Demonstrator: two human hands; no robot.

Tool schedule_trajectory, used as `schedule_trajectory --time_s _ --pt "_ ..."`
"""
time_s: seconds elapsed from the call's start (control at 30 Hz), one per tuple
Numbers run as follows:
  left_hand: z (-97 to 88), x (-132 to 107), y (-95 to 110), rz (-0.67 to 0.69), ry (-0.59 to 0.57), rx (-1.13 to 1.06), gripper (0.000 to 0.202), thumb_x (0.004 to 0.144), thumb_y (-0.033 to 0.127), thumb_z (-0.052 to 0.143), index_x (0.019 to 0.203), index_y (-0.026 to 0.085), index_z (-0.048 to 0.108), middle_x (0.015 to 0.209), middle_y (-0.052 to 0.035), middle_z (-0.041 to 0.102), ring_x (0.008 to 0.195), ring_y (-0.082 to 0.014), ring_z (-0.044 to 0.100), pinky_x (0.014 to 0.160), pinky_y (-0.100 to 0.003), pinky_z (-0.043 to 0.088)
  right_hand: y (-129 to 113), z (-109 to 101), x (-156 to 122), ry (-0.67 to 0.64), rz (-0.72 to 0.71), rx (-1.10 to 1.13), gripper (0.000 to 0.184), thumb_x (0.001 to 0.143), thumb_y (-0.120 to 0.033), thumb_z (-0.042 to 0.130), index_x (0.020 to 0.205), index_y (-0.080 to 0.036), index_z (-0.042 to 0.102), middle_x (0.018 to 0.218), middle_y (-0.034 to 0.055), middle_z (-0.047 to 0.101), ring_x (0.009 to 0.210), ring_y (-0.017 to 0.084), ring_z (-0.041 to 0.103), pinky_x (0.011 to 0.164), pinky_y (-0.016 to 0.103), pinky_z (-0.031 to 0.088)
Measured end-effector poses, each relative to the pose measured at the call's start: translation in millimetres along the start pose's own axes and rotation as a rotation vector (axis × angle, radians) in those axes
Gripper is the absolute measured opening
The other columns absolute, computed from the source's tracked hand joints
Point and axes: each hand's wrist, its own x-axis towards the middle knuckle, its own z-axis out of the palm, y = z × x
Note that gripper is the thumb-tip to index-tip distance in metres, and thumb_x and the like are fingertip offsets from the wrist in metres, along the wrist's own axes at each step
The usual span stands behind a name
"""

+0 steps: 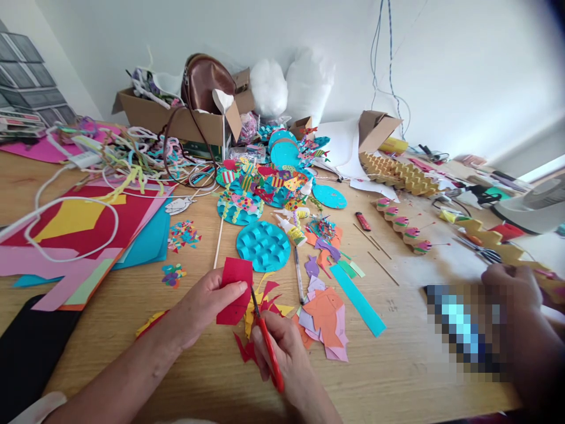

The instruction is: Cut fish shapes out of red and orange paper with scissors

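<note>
Between thumb and fingers my left hand pinches a red piece of paper, held up off the table. Red-handled scissors sit in my right hand, their blades at the lower right edge of the red paper. Below both hands lie red and yellow paper scraps. Just beyond the paper is a round turquoise disc with curled paper strips on it. Orange and lilac paper fish shapes are piled to the right of the scissors, near a pen.
At the right, another person's hand is by a blurred-out dark device. Coloured paper sheets are stacked at left. Glue bottles, small confetti and a turquoise strip lie around. Behind stands a cardboard box with a brown bag.
</note>
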Motion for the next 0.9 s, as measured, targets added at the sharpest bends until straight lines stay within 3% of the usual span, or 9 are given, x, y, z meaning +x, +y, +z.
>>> schedule_trajectory --time_s 0.43,0.67,0.9 --pt "2.4 -0.3 -3.3 0.017 -0.01 -0.092 0.017 0.065 0.032 0.07 0.065 0.017 0.061 0.054 0.0048 0.062 0.05 -0.0095 0.051 0.049 -0.019 0.039 1.3 0.4 -1.3 -0.005 0.016 0.037 0.047 0.082 -0.056 0.052 0.053 -0.021 0.038 0.044 -0.0055 0.042 0.036 0.006 0.033 0.034 0.018 0.023" --pt "7.5 -2.5 -5.5 0.029 -0.037 -0.129 0.014 0.068 0.031 0.07 0.07 0.018 0.066 0.062 0.0034 0.068 0.058 -0.0111 0.056 0.057 -0.02 0.044 -7.3 4.0 -1.6 0.019 0.05 0.146 0.055 0.072 -0.07 0.053 0.054 -0.02 0.04 0.042 -0.0062 0.042 0.033 0.005 0.032 0.032 0.017 0.024" --pt "10.9 -6.1 -4.0 0.023 -0.062 -0.152 0.015 0.066 0.032 0.072 0.068 0.018 0.066 0.061 0.0043 0.068 0.058 -0.0106 0.056 0.056 -0.019 0.043 -4.2 3.3 -1.8 0.033 0.04 0.135 0.05 0.077 -0.063 0.053 0.056 -0.019 0.041 0.043 -0.0062 0.043 0.034 0.005 0.033 0.034 0.017 0.026"
